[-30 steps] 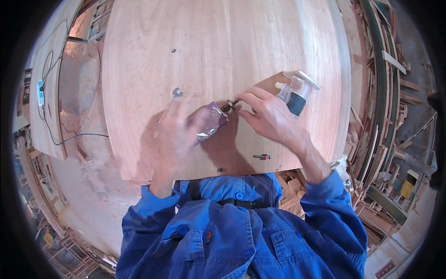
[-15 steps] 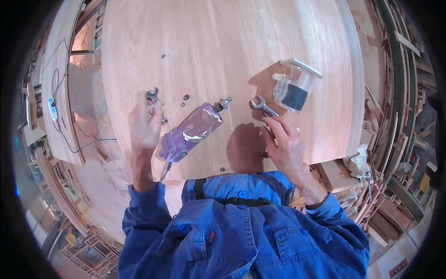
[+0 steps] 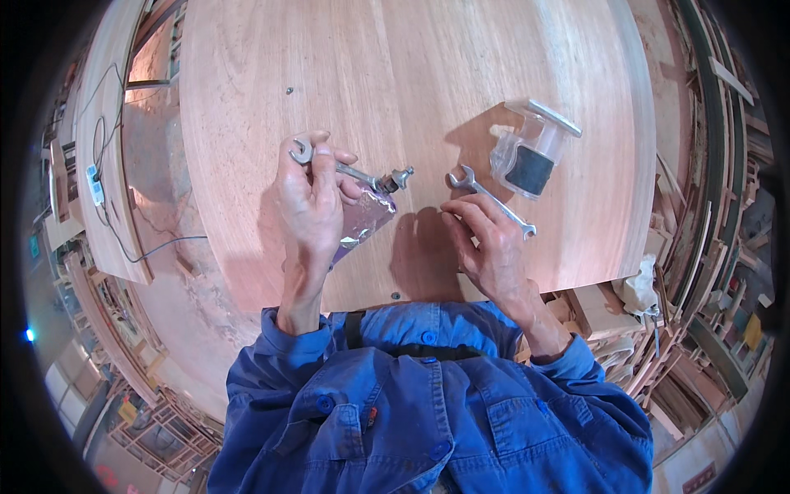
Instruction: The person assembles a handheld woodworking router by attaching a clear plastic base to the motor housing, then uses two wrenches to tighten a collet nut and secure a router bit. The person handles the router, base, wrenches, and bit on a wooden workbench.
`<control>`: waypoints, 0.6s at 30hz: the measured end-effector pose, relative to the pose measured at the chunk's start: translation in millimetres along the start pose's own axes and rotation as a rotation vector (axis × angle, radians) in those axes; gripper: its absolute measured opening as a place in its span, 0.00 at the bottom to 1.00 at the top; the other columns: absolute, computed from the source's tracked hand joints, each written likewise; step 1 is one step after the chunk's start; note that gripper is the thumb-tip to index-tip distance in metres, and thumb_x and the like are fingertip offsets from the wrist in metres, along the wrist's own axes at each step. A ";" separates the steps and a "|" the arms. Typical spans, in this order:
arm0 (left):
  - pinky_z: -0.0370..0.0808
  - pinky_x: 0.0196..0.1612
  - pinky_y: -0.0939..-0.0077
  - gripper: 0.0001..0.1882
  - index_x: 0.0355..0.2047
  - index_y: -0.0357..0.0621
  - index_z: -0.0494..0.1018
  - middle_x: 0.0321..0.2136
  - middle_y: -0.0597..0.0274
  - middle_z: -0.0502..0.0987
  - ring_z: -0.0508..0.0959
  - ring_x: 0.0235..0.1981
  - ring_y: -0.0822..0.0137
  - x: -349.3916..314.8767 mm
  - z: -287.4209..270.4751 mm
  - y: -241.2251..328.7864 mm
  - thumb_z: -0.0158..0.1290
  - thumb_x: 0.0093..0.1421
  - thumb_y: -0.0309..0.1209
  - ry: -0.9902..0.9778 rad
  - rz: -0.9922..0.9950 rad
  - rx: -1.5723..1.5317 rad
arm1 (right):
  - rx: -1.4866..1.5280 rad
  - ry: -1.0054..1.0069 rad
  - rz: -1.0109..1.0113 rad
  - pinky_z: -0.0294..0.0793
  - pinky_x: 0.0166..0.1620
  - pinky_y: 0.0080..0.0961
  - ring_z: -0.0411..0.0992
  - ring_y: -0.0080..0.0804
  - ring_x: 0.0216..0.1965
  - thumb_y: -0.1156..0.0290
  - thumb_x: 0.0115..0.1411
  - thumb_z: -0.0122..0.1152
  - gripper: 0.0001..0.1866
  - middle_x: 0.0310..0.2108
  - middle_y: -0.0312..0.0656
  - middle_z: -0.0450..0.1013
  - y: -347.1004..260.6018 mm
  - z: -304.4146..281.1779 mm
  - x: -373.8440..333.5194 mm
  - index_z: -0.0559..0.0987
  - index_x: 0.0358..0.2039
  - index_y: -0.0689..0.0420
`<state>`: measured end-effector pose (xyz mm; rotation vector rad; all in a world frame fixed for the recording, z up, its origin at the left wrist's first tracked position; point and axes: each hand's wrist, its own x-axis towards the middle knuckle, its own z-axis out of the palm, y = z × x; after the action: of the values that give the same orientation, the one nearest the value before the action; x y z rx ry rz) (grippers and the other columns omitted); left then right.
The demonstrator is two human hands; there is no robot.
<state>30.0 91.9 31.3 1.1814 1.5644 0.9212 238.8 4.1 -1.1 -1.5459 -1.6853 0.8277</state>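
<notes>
My left hand (image 3: 311, 198) is closed around an open-end wrench (image 3: 355, 174). The wrench's far end reaches the metal collet (image 3: 398, 180) of a purple trim router motor (image 3: 370, 219), which lies on the wooden board; part of its body is hidden under my left hand and wrist. My right hand (image 3: 496, 251) hovers with bent fingers, thumb and forefinger apart, and nothing shows between them. Just beyond it lies a second open-end wrench (image 3: 504, 207). A clear plastic router base (image 3: 531, 160) with a metal plate and a black patch rests farther right.
The large wooden board (image 3: 395, 90) carries small dark metal pieces, one far left (image 3: 290, 90) and one by the near edge (image 3: 396, 295). At left, a power strip (image 3: 95, 185) with a cable lies on another board. Stacked timber lines the right side.
My left hand has moved right, bringing its wrench over the router to the collet. My right hand has shifted slightly left, and more of the second wrench now shows.
</notes>
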 end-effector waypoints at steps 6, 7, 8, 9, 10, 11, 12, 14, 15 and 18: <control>0.77 0.27 0.82 0.12 0.49 0.33 0.68 0.32 0.56 0.78 0.79 0.26 0.75 -5.8 5.0 12.8 0.44 0.73 0.31 -0.014 -0.086 0.159 | 0.033 -0.012 0.001 0.76 0.38 0.37 0.75 0.48 0.36 0.79 0.55 0.64 0.07 0.35 0.47 0.75 -7.2 -4.1 36.2 0.80 0.35 0.63; 0.77 0.28 0.82 0.13 0.50 0.33 0.67 0.34 0.56 0.78 0.79 0.27 0.75 -8.6 4.4 13.7 0.44 0.73 0.32 -0.022 -0.104 0.131 | 0.023 -0.049 -0.064 0.76 0.39 0.37 0.75 0.47 0.37 0.79 0.54 0.64 0.07 0.36 0.47 0.75 -8.7 -3.6 46.6 0.80 0.36 0.63; 0.77 0.29 0.82 0.13 0.49 0.33 0.68 0.34 0.57 0.78 0.79 0.28 0.75 -9.4 4.7 17.5 0.45 0.73 0.32 -0.043 -0.116 0.142 | 0.011 -0.077 -0.122 0.76 0.40 0.37 0.75 0.47 0.39 0.79 0.54 0.63 0.08 0.36 0.47 0.75 -10.4 -4.5 57.5 0.81 0.36 0.62; 0.77 0.30 0.82 0.12 0.49 0.33 0.68 0.34 0.57 0.78 0.79 0.28 0.75 -10.3 2.7 20.7 0.46 0.73 0.31 -0.057 -0.125 0.151 | -0.002 -0.109 -0.189 0.76 0.42 0.37 0.74 0.46 0.40 0.79 0.53 0.63 0.09 0.36 0.46 0.76 -10.5 -2.9 67.4 0.81 0.36 0.62; 0.77 0.31 0.82 0.12 0.48 0.33 0.69 0.34 0.58 0.78 0.79 0.28 0.76 -10.8 0.8 22.6 0.47 0.72 0.31 -0.070 -0.134 0.160 | -0.022 -0.179 -0.233 0.76 0.43 0.37 0.74 0.46 0.41 0.79 0.53 0.63 0.10 0.36 0.46 0.76 -8.6 -1.0 75.1 0.81 0.37 0.62; 0.77 0.32 0.82 0.11 0.46 0.34 0.70 0.33 0.59 0.78 0.78 0.29 0.76 -11.1 -1.2 20.4 0.48 0.72 0.31 -0.084 -0.098 0.157 | -0.042 -0.252 -0.279 0.76 0.44 0.37 0.74 0.46 0.42 0.78 0.53 0.62 0.10 0.37 0.46 0.76 -7.6 0.7 82.0 0.81 0.38 0.62; 0.77 0.33 0.82 0.10 0.45 0.34 0.71 0.32 0.60 0.78 0.78 0.29 0.76 -10.9 -3.1 15.4 0.50 0.71 0.31 -0.099 -0.062 0.154 | -0.062 -0.326 -0.324 0.76 0.45 0.37 0.74 0.46 0.43 0.78 0.53 0.62 0.11 0.37 0.46 0.76 -7.3 2.1 87.5 0.81 0.39 0.62; 0.76 0.32 0.81 0.08 0.41 0.35 0.73 0.30 0.61 0.78 0.78 0.28 0.77 -13.8 -4.6 7.0 0.53 0.69 0.29 -0.088 0.025 0.159 | -0.077 -0.410 -0.357 0.76 0.46 0.38 0.74 0.47 0.43 0.77 0.53 0.61 0.12 0.37 0.46 0.76 -5.4 4.4 94.5 0.81 0.40 0.61; 0.74 0.30 0.81 0.07 0.38 0.36 0.74 0.28 0.62 0.79 0.77 0.26 0.77 -16.3 -2.1 3.8 0.55 0.67 0.28 -0.063 0.076 0.166 | -0.085 -0.452 -0.375 0.77 0.46 0.39 0.75 0.47 0.43 0.77 0.53 0.60 0.13 0.38 0.47 0.77 -4.5 5.7 97.0 0.81 0.41 0.60; 0.73 0.30 0.81 0.06 0.36 0.36 0.75 0.27 0.62 0.79 0.76 0.26 0.77 -26.8 1.0 1.9 0.58 0.65 0.27 -0.064 0.089 0.106 | -0.130 -0.666 -0.295 0.76 0.47 0.41 0.76 0.49 0.44 0.76 0.54 0.60 0.14 0.38 0.49 0.76 -6.0 8.0 101.4 0.81 0.42 0.58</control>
<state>34.0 66.5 39.1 1.3511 1.5353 0.8581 223.9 104.7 6.6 -1.1115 -2.4104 1.1685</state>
